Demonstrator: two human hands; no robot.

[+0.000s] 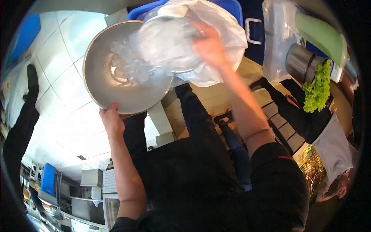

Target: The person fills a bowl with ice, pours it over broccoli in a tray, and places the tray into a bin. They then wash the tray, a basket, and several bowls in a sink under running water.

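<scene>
Keeping the metal bowl (145, 96) steady and close beneath the blurred ice (166, 44) would, we judged, have limited spills. Our left hand (113, 119) clamped its near rim, thumb on top; ice lay inside, ahead of that hand. Well apart, our right hand (210, 46) was beside more ice, over the white bag (232, 36), its grip unclear.
</scene>
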